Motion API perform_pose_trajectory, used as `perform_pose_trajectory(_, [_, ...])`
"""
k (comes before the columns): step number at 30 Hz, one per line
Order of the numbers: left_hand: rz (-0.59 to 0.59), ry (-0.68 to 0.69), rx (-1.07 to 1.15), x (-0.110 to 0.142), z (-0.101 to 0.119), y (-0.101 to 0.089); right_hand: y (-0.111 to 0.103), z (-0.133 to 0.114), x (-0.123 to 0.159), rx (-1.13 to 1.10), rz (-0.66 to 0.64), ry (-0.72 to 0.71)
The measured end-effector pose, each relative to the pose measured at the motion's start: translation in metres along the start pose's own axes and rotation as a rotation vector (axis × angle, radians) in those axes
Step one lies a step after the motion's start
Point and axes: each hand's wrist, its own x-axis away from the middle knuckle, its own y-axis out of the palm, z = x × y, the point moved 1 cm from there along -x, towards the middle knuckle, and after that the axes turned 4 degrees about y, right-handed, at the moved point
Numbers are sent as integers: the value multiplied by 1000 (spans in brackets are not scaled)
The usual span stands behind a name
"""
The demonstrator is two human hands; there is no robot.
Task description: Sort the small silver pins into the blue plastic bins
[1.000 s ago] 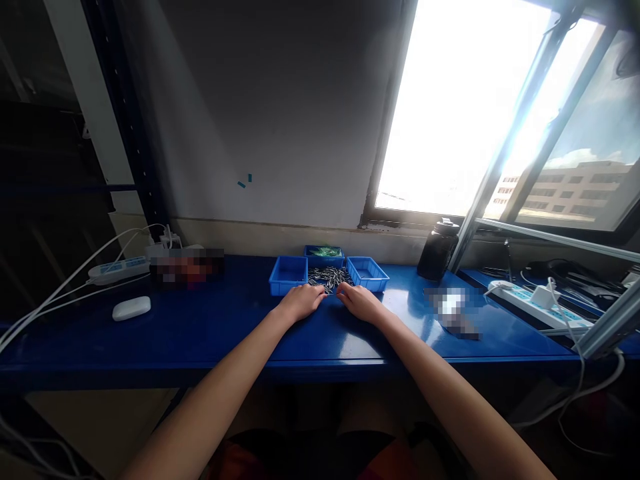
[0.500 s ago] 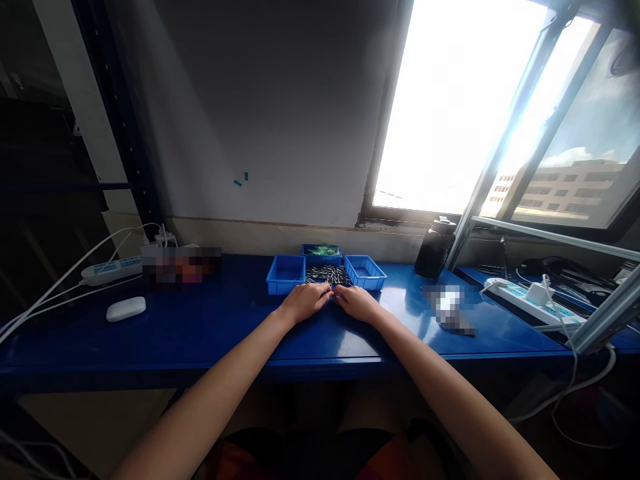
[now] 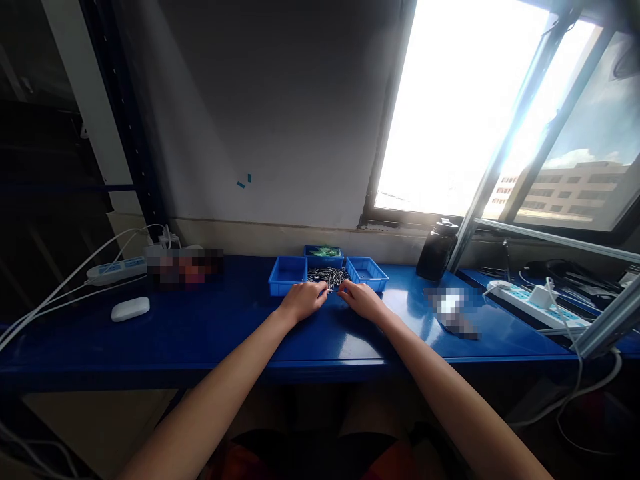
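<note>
My left hand (image 3: 303,300) is closed in a pinch at the near edge of a pile of small, thin metal pieces (image 3: 329,276), silver and dark. A thin metal piece (image 3: 331,291) shows at its fingertips. Opposite it, my right hand (image 3: 364,299) has its fingers pinched together, a small gap away; what they hold is too small to make out. A blue bin (image 3: 289,269) stands behind my left hand, and a second blue bin (image 3: 367,270) behind my right. Between them at the back, a third blue bin (image 3: 324,261) holds green material.
A black bottle (image 3: 437,251) stands at the right by a metal frame (image 3: 493,157). Power strips lie at both ends of the blue table (image 3: 210,333), with cables trailing. A white case (image 3: 130,309) lies at the left. Two blurred items rest on the tabletop.
My hands have drawn slightly apart, and a thin metal piece now shows between the fingertips. The whole view has shifted a little; the bins stay in place.
</note>
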Motion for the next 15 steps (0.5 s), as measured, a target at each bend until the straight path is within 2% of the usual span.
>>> perform_pose_trajectory(3, [-47,-34,-17,-1,-3,4,-4,-3,2,-45,24,-45])
perform_pose_trajectory(9, [-104,-16,19,-1,-4,8,-9,-12,6,-82,45,-137])
perform_pose_trajectory(12, [-88,-11,43,-1,-5,8,-9,-11,5,-54,35,-118])
perform_pose_trajectory(15, [-23,6,93,-1,-4,5,-6,-7,4,27,-4,-75])
